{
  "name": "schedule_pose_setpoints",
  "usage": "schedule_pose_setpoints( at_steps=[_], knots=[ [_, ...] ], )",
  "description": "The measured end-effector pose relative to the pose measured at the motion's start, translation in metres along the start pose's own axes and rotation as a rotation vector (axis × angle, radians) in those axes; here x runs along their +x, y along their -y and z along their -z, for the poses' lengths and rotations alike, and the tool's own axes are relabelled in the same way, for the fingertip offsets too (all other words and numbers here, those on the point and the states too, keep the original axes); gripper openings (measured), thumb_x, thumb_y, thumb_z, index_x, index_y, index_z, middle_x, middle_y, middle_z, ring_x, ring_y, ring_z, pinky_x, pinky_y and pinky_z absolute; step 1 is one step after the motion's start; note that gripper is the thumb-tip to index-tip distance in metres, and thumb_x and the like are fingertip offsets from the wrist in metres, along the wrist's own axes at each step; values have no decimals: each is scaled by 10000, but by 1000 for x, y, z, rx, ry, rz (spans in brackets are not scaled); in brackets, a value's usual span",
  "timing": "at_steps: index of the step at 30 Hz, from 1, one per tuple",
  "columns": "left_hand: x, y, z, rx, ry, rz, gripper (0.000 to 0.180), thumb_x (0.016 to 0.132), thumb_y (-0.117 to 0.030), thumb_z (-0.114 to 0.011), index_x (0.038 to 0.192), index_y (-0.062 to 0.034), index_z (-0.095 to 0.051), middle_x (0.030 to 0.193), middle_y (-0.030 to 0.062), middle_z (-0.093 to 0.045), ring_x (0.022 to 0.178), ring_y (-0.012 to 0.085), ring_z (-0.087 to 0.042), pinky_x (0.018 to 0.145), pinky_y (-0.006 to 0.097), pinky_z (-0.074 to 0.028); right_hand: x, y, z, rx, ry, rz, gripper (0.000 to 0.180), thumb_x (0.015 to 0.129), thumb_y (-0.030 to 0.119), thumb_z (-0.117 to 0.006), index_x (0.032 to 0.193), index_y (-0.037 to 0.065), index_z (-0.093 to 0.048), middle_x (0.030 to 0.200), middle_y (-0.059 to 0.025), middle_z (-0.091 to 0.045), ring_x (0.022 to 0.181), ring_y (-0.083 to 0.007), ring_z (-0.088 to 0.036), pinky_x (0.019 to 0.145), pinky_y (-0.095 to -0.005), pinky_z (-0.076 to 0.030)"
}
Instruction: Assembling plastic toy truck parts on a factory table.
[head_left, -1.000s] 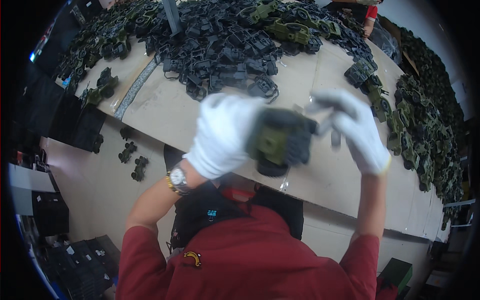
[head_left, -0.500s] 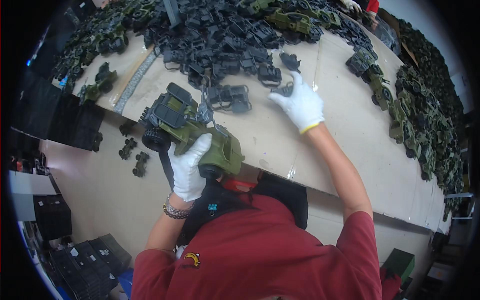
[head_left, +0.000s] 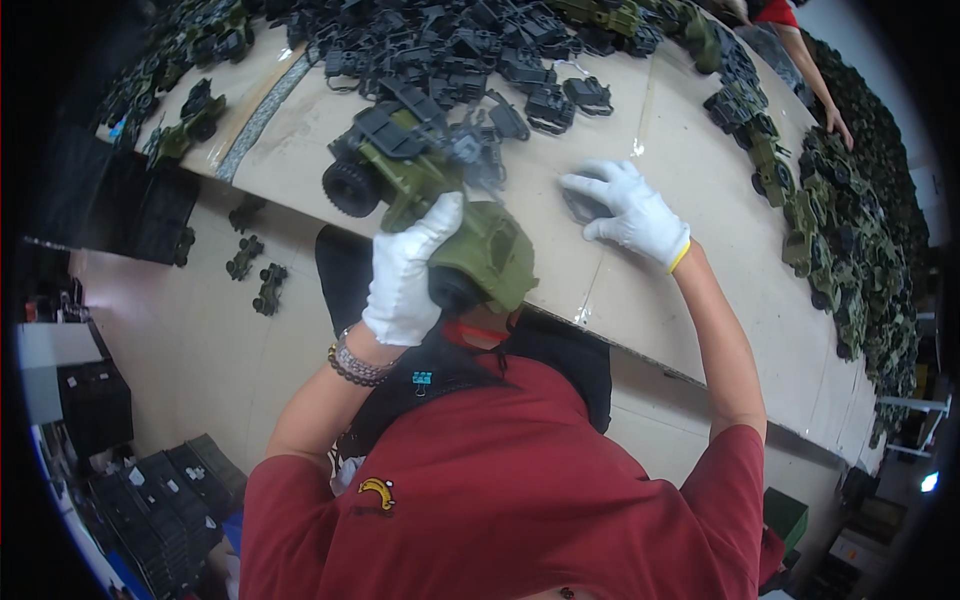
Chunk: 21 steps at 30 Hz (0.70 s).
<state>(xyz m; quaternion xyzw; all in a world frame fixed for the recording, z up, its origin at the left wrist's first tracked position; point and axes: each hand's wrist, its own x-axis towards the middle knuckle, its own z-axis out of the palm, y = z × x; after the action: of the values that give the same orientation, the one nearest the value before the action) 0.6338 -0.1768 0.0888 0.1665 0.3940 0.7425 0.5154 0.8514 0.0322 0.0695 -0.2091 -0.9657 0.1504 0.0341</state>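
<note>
My left hand, in a white glove, is closed around the side of an olive-green toy truck. The truck has black wheels, and dark grey plastic parts sit on its rear. My right hand, gloved too, has its fingers curled over a small dark grey plastic part at the cardboard-covered tabletop. The fingers partly hide that part, so its shape is unclear. Beyond the truck lie loose dark grey parts, and a blurred grey piece shows right beside the truck.
A big heap of dark grey parts covers the table's far side. Green toy trucks line the right edge, where another person's arm reaches in. More trucks are on the floor at left, near black crates.
The truck in my left hand has shifted right and turned somewhat. My right hand came nearer, bringing a dark grey part away from the heap. The other person's arm now reaches the right-hand trucks.
</note>
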Motion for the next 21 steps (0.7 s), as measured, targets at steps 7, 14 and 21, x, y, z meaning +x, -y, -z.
schedule_pose_setpoints(
  at_steps=[7,14,21],
  knots=[
    [1,13,1,151,-88,-88,342,898,-146,-761,1191,-18,-639,1112,51,-692,972,115,-657,865,264,-519,-21,106,15,548,-327,-120,684,816,301,-778,1428,103,-544,1185,-74,-533,1032,-164,-575,902,-301,-484],
    [-3,12,-9,155,-42,-161,382,890,-83,-756,1240,-17,-618,1167,58,-677,1022,137,-646,913,290,-514,-23,128,2,645,-337,-85,743,830,477,-742,1419,74,-535,1259,-159,-555,1135,-323,-563,983,-383,-451],
    [-5,10,-9,195,-32,-203,417,880,-67,-761,1263,-22,-602,1201,62,-665,1052,145,-636,920,299,-513,-18,131,0,523,-320,-33,828,818,574,-702,1438,62,-500,1303,-192,-544,1162,-370,-526,1002,-412,-438]
  ],
)
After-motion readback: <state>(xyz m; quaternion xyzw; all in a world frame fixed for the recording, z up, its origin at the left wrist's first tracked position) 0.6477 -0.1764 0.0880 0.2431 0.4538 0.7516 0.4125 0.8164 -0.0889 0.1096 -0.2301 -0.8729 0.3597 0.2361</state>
